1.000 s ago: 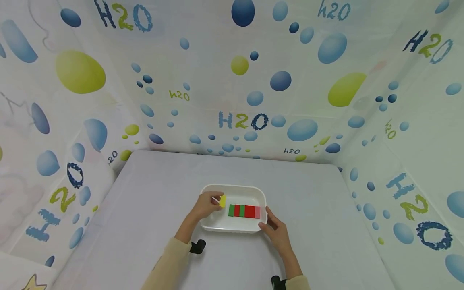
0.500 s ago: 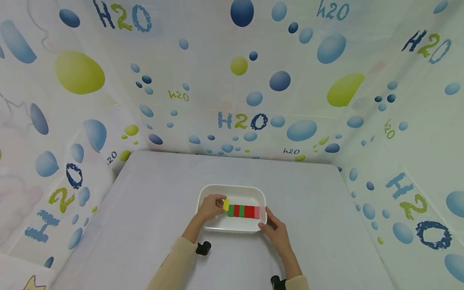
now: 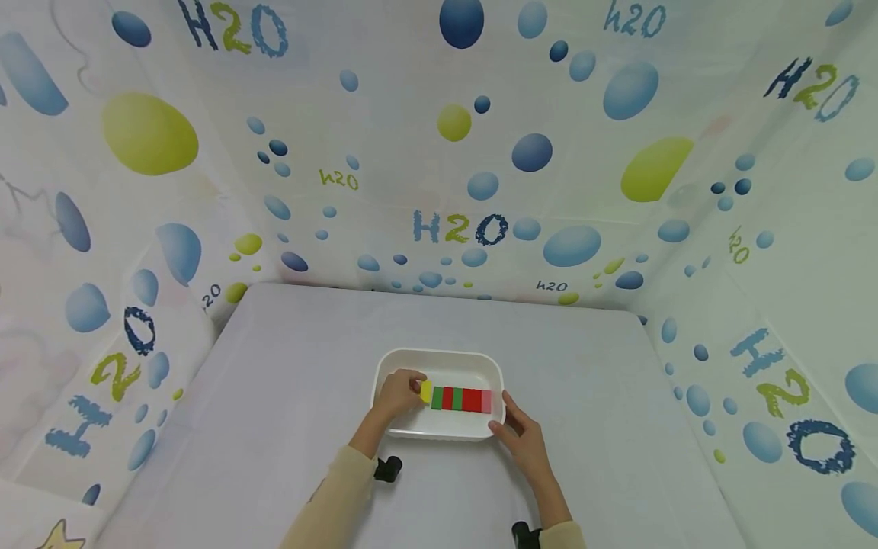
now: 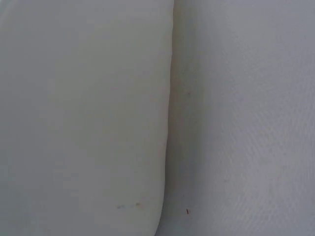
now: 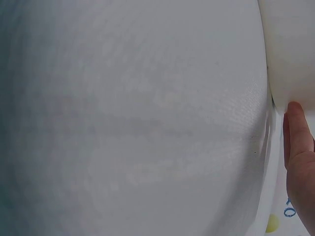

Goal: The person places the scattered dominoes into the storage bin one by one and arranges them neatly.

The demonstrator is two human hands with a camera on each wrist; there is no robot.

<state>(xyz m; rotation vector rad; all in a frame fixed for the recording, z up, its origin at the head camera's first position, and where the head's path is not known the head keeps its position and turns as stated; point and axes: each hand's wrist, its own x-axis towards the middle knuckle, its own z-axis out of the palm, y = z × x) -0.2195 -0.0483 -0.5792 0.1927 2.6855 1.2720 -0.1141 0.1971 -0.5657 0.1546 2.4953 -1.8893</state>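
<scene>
A white rectangular tray [image 3: 439, 431] lies on the table, holding a row of small coloured blocks [image 3: 457, 399] in green, red and pink. My left hand [image 3: 398, 393] reaches in over the tray's left side and pinches a small yellow block [image 3: 426, 392], just left of the row's green end. A narrow strip of tray floor shows between them. My right hand [image 3: 524, 437] holds the tray's right end, thumb at the near corner and fingers along the side. In the right wrist view a finger [image 5: 297, 123] rests against the tray's outer wall [image 5: 290, 54].
A white cloth covers the table [image 3: 309, 343]. Patterned curtains [image 3: 384, 152] with blue and green bubbles stand behind and on both sides. A black wrist device [image 3: 389, 469] sits on the left arm, another [image 3: 525, 535] on the right. The left wrist view shows mostly tray wall [image 4: 88, 123] and cloth.
My left hand has brought the yellow block rightward and nearer, down to the row's left end, then drawn it slightly back left. The right hand stays at the tray's right end.
</scene>
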